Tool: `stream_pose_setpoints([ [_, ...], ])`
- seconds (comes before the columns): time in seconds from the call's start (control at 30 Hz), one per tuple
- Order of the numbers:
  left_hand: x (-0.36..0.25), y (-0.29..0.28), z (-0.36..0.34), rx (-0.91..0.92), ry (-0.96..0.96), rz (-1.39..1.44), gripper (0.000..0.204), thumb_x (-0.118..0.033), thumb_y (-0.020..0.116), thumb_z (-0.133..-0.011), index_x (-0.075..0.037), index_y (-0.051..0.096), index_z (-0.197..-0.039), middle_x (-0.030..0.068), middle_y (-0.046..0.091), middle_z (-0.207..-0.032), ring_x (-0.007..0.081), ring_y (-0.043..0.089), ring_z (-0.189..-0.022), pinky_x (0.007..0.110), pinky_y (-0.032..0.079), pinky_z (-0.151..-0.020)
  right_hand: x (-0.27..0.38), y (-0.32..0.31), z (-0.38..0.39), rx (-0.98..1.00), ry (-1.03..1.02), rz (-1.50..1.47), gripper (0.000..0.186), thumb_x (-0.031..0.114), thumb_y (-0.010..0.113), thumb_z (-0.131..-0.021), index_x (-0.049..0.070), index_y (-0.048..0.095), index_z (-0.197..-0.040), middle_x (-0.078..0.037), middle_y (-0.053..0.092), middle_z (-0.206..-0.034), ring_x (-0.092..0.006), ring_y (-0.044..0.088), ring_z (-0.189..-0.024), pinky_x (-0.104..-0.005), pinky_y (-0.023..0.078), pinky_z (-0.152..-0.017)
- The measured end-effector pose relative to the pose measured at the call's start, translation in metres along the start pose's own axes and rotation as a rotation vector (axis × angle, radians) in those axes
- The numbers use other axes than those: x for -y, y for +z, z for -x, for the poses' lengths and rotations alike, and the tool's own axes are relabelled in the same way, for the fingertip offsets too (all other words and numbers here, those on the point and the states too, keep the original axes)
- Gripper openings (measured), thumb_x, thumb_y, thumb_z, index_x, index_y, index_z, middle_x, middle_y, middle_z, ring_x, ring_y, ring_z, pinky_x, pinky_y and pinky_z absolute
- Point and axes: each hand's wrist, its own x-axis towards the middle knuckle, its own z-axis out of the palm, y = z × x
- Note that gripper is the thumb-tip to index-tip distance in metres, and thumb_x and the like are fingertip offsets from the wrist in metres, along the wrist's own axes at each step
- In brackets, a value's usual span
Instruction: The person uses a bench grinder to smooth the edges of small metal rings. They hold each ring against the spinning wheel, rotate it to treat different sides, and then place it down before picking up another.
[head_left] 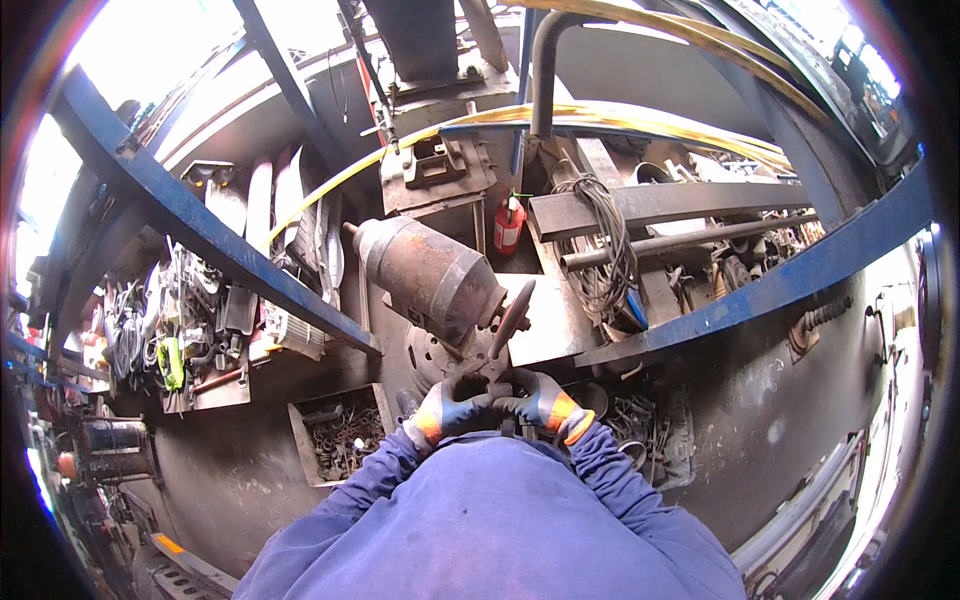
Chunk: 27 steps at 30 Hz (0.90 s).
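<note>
Fingers (512, 404) of left hand (447, 406) and right hand (543, 399), gloved, are facing each other, half-curled, any hold impossible to tell; just beyond, one rusty cylinder (425, 275) is partly hiding one holed metal disc (424, 352).

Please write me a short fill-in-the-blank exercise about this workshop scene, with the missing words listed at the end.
1. The left hand and right hand wear gloves with bright ____ wrist bands.
2. The fire extinguisher beyond the hands is coloured ____.
3. In this view, the big rusty cylinder lies to the ____ of the fire extinguisher.
4. The looped cables hang to the ____ of the fire extinguisher.

Missing words: orange; red; left; right.
</note>
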Motion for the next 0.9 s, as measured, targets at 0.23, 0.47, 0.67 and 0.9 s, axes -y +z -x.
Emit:
stream_pose_setpoints([
  [0.23, 0.005, 0.011, -0.008, 0.180, -0.192, 0.382, 0.047, -0.028, 0.073, -0.090, -0.001, 0.059, -0.126, 0.0069, 0.068, -0.108, 0.0128, 0.064, -0.090, 0.026, 0.052, -0.076, 0.001, 0.016, 0.009, -0.165, 0.072, -0.233, 0.042, 0.013, 0.085, -0.074, 0.003, 0.063, -0.109, -0.007, 0.069, -0.100, -0.0144, 0.065, -0.094, -0.0309, 0.053, -0.084],
  [0.47, 0.026, 0.017, -0.010, 0.092, -0.172, 0.605, 0.046, -0.026, 0.066, -0.096, -0.003, 0.050, -0.132, 0.0042, 0.066, -0.108, 0.0126, 0.063, -0.089, 0.024, 0.052, -0.073, -0.006, 0.043, 0.009, -0.301, 0.108, -0.433, 0.060, 0.016, 0.086, -0.077, -0.001, 0.057, -0.127, -0.009, 0.067, -0.114, -0.0148, 0.063, -0.100, -0.0309, 0.051, -0.090],
  [0.67, 0.039, 0.012, -0.018, 0.092, -0.081, 0.550, 0.050, -0.025, 0.068, -0.094, 0.000, 0.047, -0.133, 0.0096, 0.062, -0.120, 0.0176, 0.061, -0.106, 0.030, 0.051, -0.092, -0.009, 0.041, -0.007, -0.220, 0.098, -0.446, 0.047, 0.016, 0.081, -0.082, -0.002, 0.062, -0.122, -0.008, 0.069, -0.109, -0.0138, 0.062, -0.096, -0.0298, 0.051, -0.086],
  [0.9, 0.055, 0.004, -0.021, 0.113, -0.077, 0.849, 0.051, -0.016, 0.065, -0.095, -0.003, 0.041, -0.138, 0.0076, 0.060, -0.120, 0.0169, 0.060, -0.107, 0.031, 0.051, -0.092, -0.012, 0.048, -0.025, -0.297, 0.046, -0.338, 0.035, 0.008, 0.074, -0.086, -0.002, 0.065, -0.119, -0.007, 0.071, -0.103, -0.0149, 0.065, -0.091, -0.0296, 0.053, -0.084],
])
